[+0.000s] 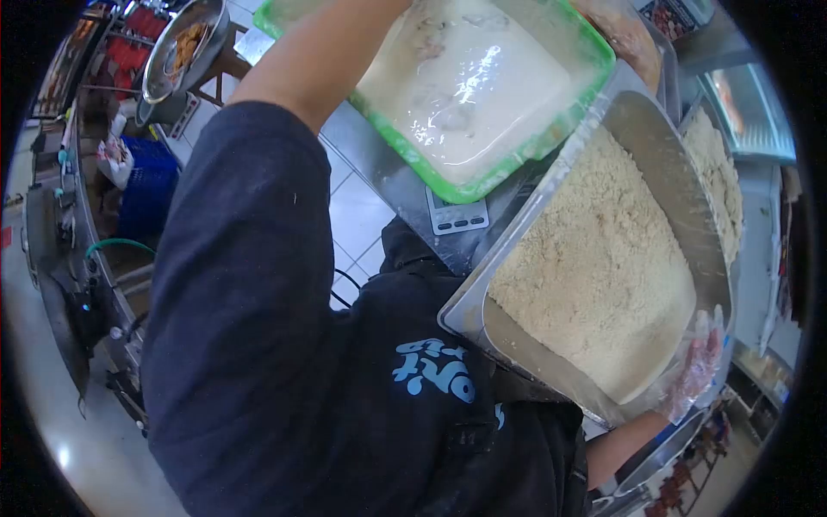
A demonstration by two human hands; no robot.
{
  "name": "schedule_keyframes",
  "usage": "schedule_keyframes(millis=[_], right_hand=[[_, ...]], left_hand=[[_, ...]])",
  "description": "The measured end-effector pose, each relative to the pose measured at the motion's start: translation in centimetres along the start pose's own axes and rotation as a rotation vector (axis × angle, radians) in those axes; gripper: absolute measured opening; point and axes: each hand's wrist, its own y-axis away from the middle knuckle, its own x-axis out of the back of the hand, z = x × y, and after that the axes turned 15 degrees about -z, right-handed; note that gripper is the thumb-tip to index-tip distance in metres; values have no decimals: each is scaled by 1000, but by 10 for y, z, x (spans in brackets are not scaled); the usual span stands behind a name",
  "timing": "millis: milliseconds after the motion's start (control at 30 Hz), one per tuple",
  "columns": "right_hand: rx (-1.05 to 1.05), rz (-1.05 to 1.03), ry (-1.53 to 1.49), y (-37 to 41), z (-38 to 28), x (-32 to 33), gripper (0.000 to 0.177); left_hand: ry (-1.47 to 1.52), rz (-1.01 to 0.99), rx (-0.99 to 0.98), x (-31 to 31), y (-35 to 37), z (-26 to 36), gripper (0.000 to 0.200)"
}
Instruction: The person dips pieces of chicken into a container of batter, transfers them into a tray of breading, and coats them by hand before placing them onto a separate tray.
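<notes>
Hands: two, one showing.
- Right hand, in a clear plastic glove, near right. Its fingers are folded over the near rim of the large tray and grip it.
- The left hand is out of sight. One bare forearm runs from a dark sleeve up to the far edge, meeting the green tub. Cannot tell whether that hand is wide or closed.

Held or touched things:
- Green tub, one, far centre. It is square with a green rim and holds pale, glossy batter with a few lumps in it. It sits tilted at the far end of the forearm, and its right corner overlaps the large tray's far end.
- Large tray, one, metal, right of centre. It slants from far right down toward the body and is heaped with pale crumb. A strip of bare metal shows along its right side.

Around them:
- Second tray, one, just right of the first, also filled with crumb.
- Digital scale, one, on the steel surface just below the tub's near corner. A row of buttons is visible on it.
- Metal bowl, one, far left, with orange-brown pieces inside.
- Blue crate, one, left, on the floor below the bowl.
- Green hose, one, left, nearer than the crate.
- Pale floor tiles show between the sleeve and the surface.
- The dark shirt has light-blue lettering at near centre.
</notes>
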Motion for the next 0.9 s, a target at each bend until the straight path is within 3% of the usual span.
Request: schedule_keyframes(millis=[133,233,333,433,533,633,733,833,900], right_hand=[[40,3,-27,-3,5,-8,25],[32,-5,-236,-3,11,-10,25],[-203,-28,-355,-4,-3,-8,26],[-75,-65,-123,-4,3,-7,27],[-190,-36,-361,-6,-9,-8,26],[-318,-48,-379,-10,-24,-3,27],[5,-124,3,-3,9,-5,29],[-433,-37,-425,-13,-36,3,30],[-425,-64,-393,-13,-36,8,31]], left_hand=[[55,4,-11,-2,-2,4,33],[69,3,-16,-1,-1,5,33],[75,-3,-18,0,1,5,33],[74,-14,-20,1,1,6,33],[76,-22,-19,0,2,8,33],[70,-28,-16,1,3,11,33],[64,-30,-12,2,3,11,33],[58,-30,-4,6,3,7,33],[59,-10,2,11,7,-4,33]])
